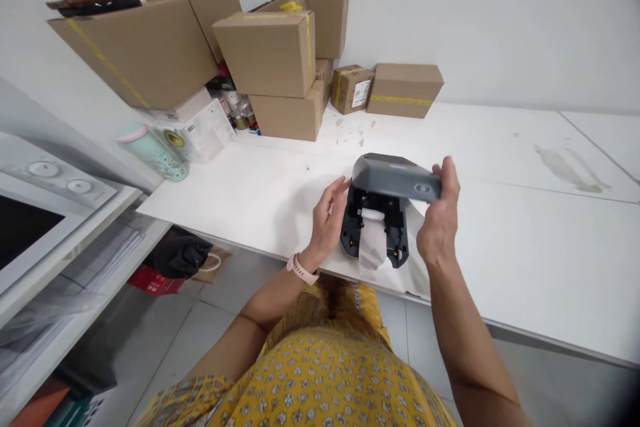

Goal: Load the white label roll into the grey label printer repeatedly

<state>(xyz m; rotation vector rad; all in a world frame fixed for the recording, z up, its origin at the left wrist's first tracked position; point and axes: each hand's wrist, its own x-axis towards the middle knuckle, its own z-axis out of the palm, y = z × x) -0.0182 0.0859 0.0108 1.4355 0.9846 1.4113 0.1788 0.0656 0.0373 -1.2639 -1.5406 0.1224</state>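
Observation:
A dark grey label printer (353,250) rests near the front edge of the white table, its lid (395,180) raised over a black interior. A strip of white paper (373,247) hangs out of the front of the printer, with a paper roll partly showing behind it. My right hand (440,217) grips the right end of the lid, thumb and fingers around its edge. At the printer's left side is my left hand (329,217), fingers extended and the tips at the casing; whether they press on it, I cannot tell. The lid looks slightly blurred.
Cardboard boxes (265,57) are stacked at the back left, with two smaller boxes (405,90) by the wall. A mint green tumbler (155,152) leans at the left beside a white box (200,130). A microwave (50,193) stands on a shelf at far left.

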